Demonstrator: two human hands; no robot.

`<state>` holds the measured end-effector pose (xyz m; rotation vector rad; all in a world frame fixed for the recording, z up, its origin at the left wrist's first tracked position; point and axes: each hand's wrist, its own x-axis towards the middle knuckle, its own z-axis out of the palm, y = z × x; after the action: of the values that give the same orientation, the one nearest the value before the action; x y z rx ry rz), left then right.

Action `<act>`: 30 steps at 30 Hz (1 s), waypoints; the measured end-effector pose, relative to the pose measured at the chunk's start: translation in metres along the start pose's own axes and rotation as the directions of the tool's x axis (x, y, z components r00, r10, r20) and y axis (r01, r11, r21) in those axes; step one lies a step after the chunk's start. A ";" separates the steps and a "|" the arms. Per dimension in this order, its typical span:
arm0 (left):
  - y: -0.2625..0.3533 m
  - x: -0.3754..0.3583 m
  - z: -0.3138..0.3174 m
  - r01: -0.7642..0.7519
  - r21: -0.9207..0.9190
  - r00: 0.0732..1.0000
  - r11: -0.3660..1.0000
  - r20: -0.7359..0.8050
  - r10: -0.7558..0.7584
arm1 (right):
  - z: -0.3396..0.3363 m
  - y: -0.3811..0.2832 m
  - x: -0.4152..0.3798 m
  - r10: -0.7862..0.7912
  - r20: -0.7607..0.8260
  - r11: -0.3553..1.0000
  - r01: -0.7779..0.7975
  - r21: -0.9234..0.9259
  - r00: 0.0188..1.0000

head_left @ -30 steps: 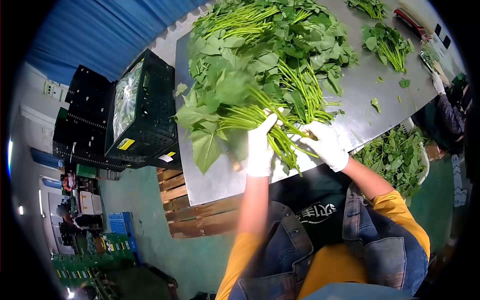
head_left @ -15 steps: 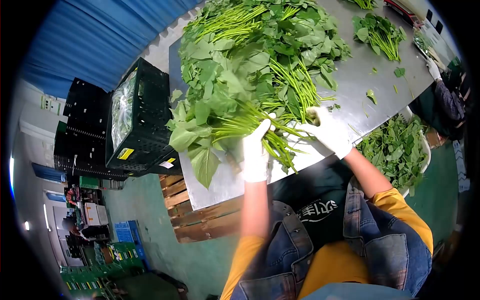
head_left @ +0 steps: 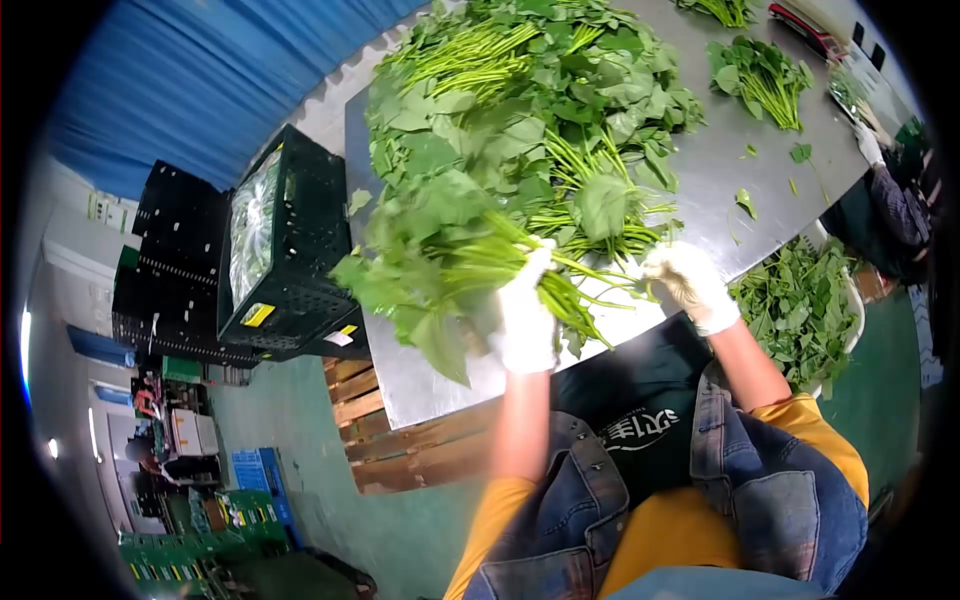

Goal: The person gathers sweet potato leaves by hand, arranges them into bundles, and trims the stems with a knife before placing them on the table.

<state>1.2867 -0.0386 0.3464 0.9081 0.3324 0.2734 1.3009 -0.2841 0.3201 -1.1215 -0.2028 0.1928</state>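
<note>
White-gloved, my left hand (head_left: 527, 315) is wrapped round the stems of a bunch of leafy greens (head_left: 440, 265), whose leaves point left and are blurred by motion. My right hand (head_left: 690, 285), gloved too, is just right of the bunch's stem ends. Its fingers are curled together near a thin stem; whether they grip it is too small to tell. Behind both hands a large heap of greens (head_left: 540, 90) lies on the metal table (head_left: 715, 205).
A dark crate (head_left: 312, 215) with bagged greens stands left of the table. At the right are a white tub of greens (head_left: 795, 305) and a co-worker's gloved hand (head_left: 868, 145). Small bunches (head_left: 765, 80) and loose leaves lie on the table's right part. Below is a wooden pallet (head_left: 400, 445).
My right hand has moved right, away from the stem ends. The held bunch has shifted and its leaves are more blurred. A broad leaf now shows over the stems between the heap and my hands.
</note>
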 end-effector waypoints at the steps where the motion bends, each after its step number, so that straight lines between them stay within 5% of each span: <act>1: -0.002 0.010 -0.010 0.013 -0.006 0.997 1.000 -0.075 -0.013 | -0.031 0.010 -0.007 -0.146 -0.064 0.971 0.130 -0.203 0.987; 2: 0.014 0.011 -0.015 0.040 -0.049 0.995 0.998 -0.089 -0.045 | -0.072 0.017 -0.013 -0.098 -0.041 0.915 0.106 0.389 0.994; 3: 0.034 0.007 -0.018 0.067 -0.094 0.992 0.993 -0.102 -0.077 | -0.104 0.018 -0.017 -0.081 0.007 0.539 0.037 0.841 0.997; 5: 0.057 -0.014 -0.016 -0.104 0.251 0.993 0.962 0.082 0.086 | -0.127 -0.013 -0.033 -0.167 -0.212 0.462 0.267 0.846 0.963; 6: 0.058 -0.010 -0.025 -0.084 0.229 0.990 0.970 0.132 0.055 | -0.111 -0.038 -0.033 -0.272 -0.171 0.548 0.298 0.782 0.947; 7: 0.057 -0.012 -0.018 -0.081 0.229 0.989 0.970 0.141 0.049 | -0.112 -0.042 -0.026 -0.249 -0.075 0.491 0.193 0.849 0.965; 9: 0.055 -0.017 -0.004 0.013 -0.053 0.999 0.999 0.053 -0.010 | -0.081 -0.047 -0.008 -0.016 -0.063 0.572 0.061 0.818 0.998; 10: 0.050 -0.019 -0.003 -0.116 0.188 0.984 0.975 0.154 0.088 | -0.072 -0.042 0.005 0.041 -0.006 0.755 -0.027 0.655 0.999; 11: 0.045 -0.016 0.001 0.049 -0.185 0.988 0.981 0.154 -0.020 | -0.064 -0.035 0.021 0.108 0.037 0.888 -0.113 0.446 0.993; 12: 0.044 -0.018 0.005 0.076 -0.190 0.985 0.979 0.164 -0.045 | -0.048 -0.038 0.041 0.135 -0.048 0.988 -0.131 0.084 0.990; 13: 0.044 -0.021 0.009 0.102 -0.196 0.983 0.975 0.173 -0.068 | -0.032 -0.042 0.062 0.128 -0.137 0.944 -0.163 -0.287 0.982; 15: 0.043 -0.028 0.010 0.112 -0.199 0.987 0.974 0.135 -0.086 | -0.024 -0.013 0.112 0.042 -0.260 0.920 -0.139 -0.366 0.965; 17: 0.039 -0.030 0.005 0.081 -0.137 0.990 0.987 0.125 -0.064 | -0.029 0.011 0.159 -0.104 -0.280 0.583 -0.170 -0.794 0.954; 19: 0.034 -0.028 -0.006 0.056 -0.161 0.990 0.985 0.138 -0.034 | -0.032 0.016 0.188 0.002 -0.155 0.241 -0.151 -0.959 0.988; 21: 0.027 -0.021 -0.029 0.037 -0.080 0.993 0.996 0.110 -0.028 | -0.027 0.012 0.198 -0.007 -0.181 0.253 -0.173 -0.952 0.984; 23: 0.029 -0.022 -0.037 0.041 -0.111 0.999 0.993 0.024 -0.038 | -0.015 -0.004 0.185 -0.307 -0.305 0.630 -0.048 -0.775 0.901; 25: 0.034 -0.027 -0.027 -0.037 -0.044 0.999 0.998 -0.003 0.036 | -0.007 -0.020 0.168 -0.539 -0.225 0.674 0.255 -0.693 0.812; 27: 0.029 -0.020 -0.023 -0.005 -0.099 1.000 0.995 0.029 0.007 | 0.025 -0.046 0.133 -0.585 -0.219 0.682 0.327 -0.654 0.781; 29: 0.025 -0.014 -0.012 0.032 -0.148 0.998 0.989 0.064 -0.023 | 0.037 -0.045 0.114 -0.707 -0.096 0.544 0.452 -0.707 0.701; 30: 0.023 -0.014 -0.004 0.037 -0.075 0.997 0.996 0.067 -0.032 | 0.048 -0.044 0.100 -0.567 -0.175 0.691 0.349 -0.633 0.805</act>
<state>1.2700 -0.0270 0.3651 0.8335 0.2745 0.2224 1.3875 -0.2357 0.3864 -1.6469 -0.2195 -0.5835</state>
